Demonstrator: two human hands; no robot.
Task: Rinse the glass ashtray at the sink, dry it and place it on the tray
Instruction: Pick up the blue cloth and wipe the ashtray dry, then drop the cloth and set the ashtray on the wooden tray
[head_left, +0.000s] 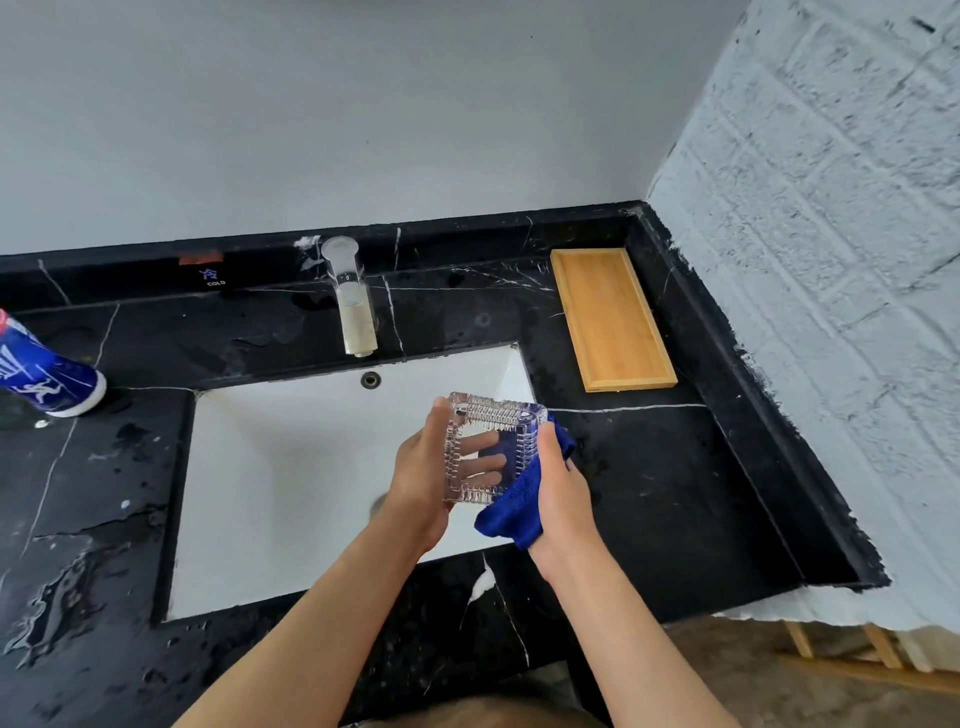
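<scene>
The black stone tabletop (649, 467) has thin white lines in it and looks wet on the left side. A white sink (291, 467) is cut into it, with a shiny tap (353, 301) at the far edge. No water can be seen coming out.

A wooden tray (613, 319) sits far and to the right. It is flat, smooth and long, and its long side runs from near to far. Nothing can be seen on it.

A blue bottle (47, 374) lies tilted at the far left.

The left hand (421, 467) has its grip closed on the glass ashtray (491, 449), thumb at the top edge and fingers behind it. The ashtray is square, thick and bumpy, tipped up on its side over the right part of the sink.

The right hand (563, 478) grips a soft blue cloth (519, 499) and presses it to the ashtray's right side. This looks like drying.

The tray lies far and right of the ashtray, so the right hand is nearer to it.
</scene>
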